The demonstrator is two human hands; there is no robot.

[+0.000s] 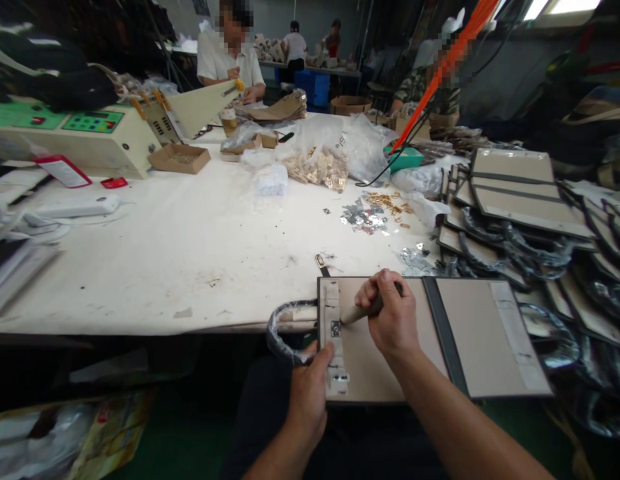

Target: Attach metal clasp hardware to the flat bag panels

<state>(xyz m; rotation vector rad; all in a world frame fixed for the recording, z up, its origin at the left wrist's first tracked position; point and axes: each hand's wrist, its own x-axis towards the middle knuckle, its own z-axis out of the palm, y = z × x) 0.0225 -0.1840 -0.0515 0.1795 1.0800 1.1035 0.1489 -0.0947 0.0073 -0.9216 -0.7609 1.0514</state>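
Note:
A beige bag panel (390,373) with a dark strip across it lies flat at the front edge of the table. My left hand (310,390) grips its left edge, thumb on top, beside a plastic-wrapped bag handle (277,327). My right hand (397,320) is closed round a tapered, brownish-grey tool (359,312) whose exact kind I cannot make out. The tool's narrow end is close to a small square metal plate (335,328) on the panel's pale strip. Nearer to me on that strip is another shiny metal plate (340,378). A zipper pull (320,262) sticks out beyond the panel's far edge.
Loose silver plates (365,217) and gold-coloured fittings (390,201) lie beyond the panel. Bag panels with wrapped handles (520,193) are stacked at right. A cream machine (105,143) and a cardboard tray (180,159) stand at left. Across the table a person (230,60) works.

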